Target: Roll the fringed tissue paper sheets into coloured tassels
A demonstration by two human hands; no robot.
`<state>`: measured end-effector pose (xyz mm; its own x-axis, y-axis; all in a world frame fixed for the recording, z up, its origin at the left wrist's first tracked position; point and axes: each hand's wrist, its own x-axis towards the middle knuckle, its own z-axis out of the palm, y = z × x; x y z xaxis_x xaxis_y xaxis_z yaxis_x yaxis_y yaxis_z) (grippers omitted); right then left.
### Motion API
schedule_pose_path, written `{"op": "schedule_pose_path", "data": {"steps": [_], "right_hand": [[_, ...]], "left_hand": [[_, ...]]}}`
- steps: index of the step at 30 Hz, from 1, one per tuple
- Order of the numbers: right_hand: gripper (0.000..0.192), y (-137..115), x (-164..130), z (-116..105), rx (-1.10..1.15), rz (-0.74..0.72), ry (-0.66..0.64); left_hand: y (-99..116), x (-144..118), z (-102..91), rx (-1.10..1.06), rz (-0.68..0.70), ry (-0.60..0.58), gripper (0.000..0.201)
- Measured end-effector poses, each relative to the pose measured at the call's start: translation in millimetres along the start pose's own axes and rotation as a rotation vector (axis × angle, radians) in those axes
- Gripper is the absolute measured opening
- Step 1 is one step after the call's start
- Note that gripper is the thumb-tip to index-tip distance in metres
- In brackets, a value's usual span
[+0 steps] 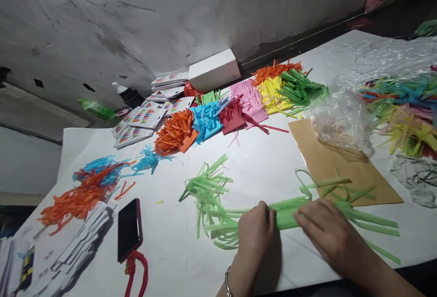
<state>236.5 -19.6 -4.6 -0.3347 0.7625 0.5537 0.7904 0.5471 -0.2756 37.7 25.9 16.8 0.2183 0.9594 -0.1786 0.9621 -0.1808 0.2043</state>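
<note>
A light green fringed tissue-paper tassel (pixel 286 214) stretches between my two hands over the front of the white table. My left hand (pixel 255 227) is closed on its left part, with loose strips spreading out to the left. On the right part, my right hand (pixel 324 229) pinches the paper with bent fingers, and more strips fan out beyond it. A separate bunch of light green strips (pixel 208 182) lies just past my left hand, touching or overlapping the held strips. Under the right-hand strips is a brown paper sheet (pixel 358 178).
Fringed paper bundles in orange (pixel 175 130), blue (pixel 206 121), red (pixel 232 119) and yellow (pixel 273 94) line the back. A phone (pixel 129 229) lies left, near white papers (pixel 80 247). Clear plastic (pixel 341 117) and mixed strips (pixel 406 124) lie right. A white box (pixel 214 70) stands by the wall.
</note>
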Motion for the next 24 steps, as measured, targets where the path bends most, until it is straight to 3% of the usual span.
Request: {"op": "schedule_pose_path", "data": {"steps": [2,4,8,11,15,18,22,24], "right_hand": [[0.037,-0.1,-9.9,4.6,0.056,-0.096,-0.039],[0.039,0.9,-14.9,8.8,0.038,-0.112,-0.046],[0.031,1.1,-8.8,6.6,0.063,-0.093,-0.020],[0.023,-3.4,-2.3,2.4,0.154,-0.056,-0.034],[0.028,-7.1,-5.5,6.7,0.132,-0.022,-0.065],[0.036,-2.1,-11.1,7.6,0.151,0.000,-0.083],[0.031,6.0,-10.7,0.6,0.201,0.091,-0.080],[0.034,6.6,-6.7,-0.3,0.124,0.133,-0.092]], "left_hand": [[-0.6,-1.6,1.8,-0.008,-0.001,0.006,0.012],[-0.9,-6.7,2.6,-0.028,0.024,0.095,0.007],[-1.3,-22.9,3.4,-0.095,0.340,0.449,0.033],[-3.5,-29.9,9.2,-0.106,0.516,0.440,0.020],[-10.2,-32.4,20.4,-0.139,0.524,0.341,0.016],[-14.4,-37.3,22.9,-0.188,0.506,0.350,0.017],[-15.1,-44.2,19.7,-0.279,0.379,0.391,0.018],[-13.3,-43.4,19.0,-0.288,0.285,0.407,0.019]]}}
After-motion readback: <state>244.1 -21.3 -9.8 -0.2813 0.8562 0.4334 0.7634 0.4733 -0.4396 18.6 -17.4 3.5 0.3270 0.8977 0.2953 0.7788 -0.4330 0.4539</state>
